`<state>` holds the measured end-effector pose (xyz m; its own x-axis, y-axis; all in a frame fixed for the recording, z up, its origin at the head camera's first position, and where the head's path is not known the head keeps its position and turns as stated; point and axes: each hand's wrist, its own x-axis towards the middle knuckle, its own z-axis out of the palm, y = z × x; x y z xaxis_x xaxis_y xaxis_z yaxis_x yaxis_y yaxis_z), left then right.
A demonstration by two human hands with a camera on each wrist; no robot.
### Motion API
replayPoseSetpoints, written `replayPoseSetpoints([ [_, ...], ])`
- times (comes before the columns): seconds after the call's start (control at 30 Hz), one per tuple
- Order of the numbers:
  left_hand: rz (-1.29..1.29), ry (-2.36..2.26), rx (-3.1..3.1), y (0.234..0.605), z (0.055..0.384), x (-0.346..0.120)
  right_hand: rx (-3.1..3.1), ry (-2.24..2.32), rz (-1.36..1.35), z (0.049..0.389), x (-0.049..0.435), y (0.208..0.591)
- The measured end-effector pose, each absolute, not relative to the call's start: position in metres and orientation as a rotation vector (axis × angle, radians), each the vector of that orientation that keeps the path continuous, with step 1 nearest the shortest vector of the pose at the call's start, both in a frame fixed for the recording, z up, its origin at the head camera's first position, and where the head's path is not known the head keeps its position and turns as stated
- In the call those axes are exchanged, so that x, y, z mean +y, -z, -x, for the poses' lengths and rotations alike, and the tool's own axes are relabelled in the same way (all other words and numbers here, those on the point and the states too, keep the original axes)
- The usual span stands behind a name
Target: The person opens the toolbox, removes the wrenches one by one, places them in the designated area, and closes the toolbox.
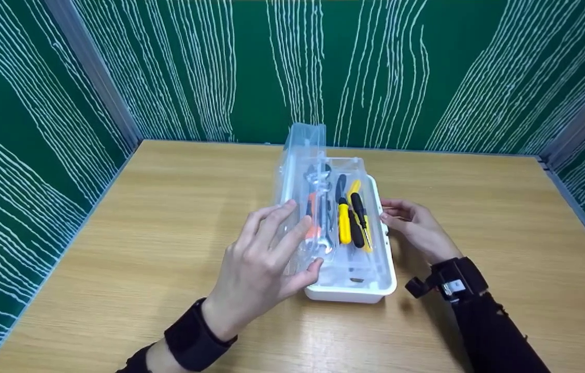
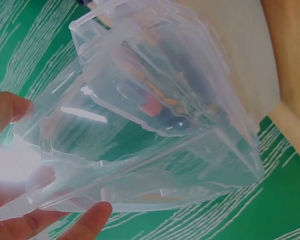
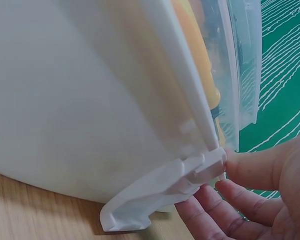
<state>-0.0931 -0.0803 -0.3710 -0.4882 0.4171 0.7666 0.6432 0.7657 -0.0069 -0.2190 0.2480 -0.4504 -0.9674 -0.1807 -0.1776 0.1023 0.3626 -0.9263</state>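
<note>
While left grip rests unclenched on lid, right grip pinches latch; lid likely light, brittle: hold its edge.

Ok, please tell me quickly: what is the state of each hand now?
Left hand: open, spread at the clear lid.
Right hand: closed, pinching the white latch.

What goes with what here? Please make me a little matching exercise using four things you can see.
Column one:
1. Lid
2. Box
3. Left hand
4. Right hand

Column two:
A. pinching a latch
B. clear, standing open
C. white, on the table
D. touching the lid

Pairs: 1-B, 2-C, 3-D, 4-A
</note>
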Motion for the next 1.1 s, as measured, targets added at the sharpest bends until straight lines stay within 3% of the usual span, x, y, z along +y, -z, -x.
replayPoseSetpoints([
  [1.1, 0.704, 0.375, -2.28, 0.37, 0.082, -0.11, 2.367, 1.675, 0.064, 0.22, 0.248, 0.451],
])
